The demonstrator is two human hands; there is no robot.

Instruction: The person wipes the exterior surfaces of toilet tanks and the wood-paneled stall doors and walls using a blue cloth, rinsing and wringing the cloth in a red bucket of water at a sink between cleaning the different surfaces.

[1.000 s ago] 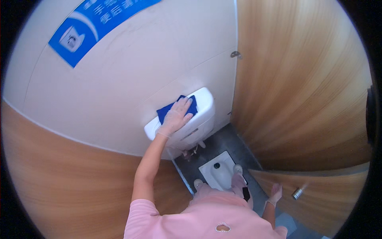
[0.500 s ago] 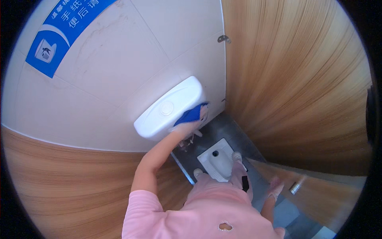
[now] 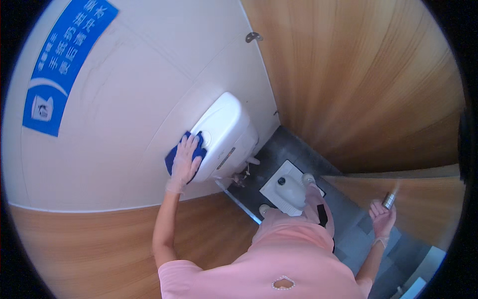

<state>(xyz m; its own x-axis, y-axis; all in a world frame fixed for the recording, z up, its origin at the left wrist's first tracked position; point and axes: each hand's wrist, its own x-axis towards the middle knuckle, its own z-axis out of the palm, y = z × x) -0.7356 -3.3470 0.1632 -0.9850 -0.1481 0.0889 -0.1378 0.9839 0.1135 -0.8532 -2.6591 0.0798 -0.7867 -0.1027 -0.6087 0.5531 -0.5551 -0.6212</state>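
My left hand, in a clear thin glove, presses a dark blue cloth onto the left end of a white toilet cistern. Its fingers lie over the cloth, which hangs past the cistern's edge against the wall. Beside the fingers is the round flush button. On the other side, my right hand, also gloved, is raised with its fingers curled in and nothing visible in them. It is right beside a metal door knob; whether it touches the knob I cannot tell.
Below the cistern, a white squat toilet is set in the dark floor, with my feet either side. Wood-grain panels stand left and right. The door is at the right. A blue sign is on the tiled wall.
My left hand has moved the cloth from the cistern's front right side to the top of its left end. My right hand has risen up and right toward the door knob.
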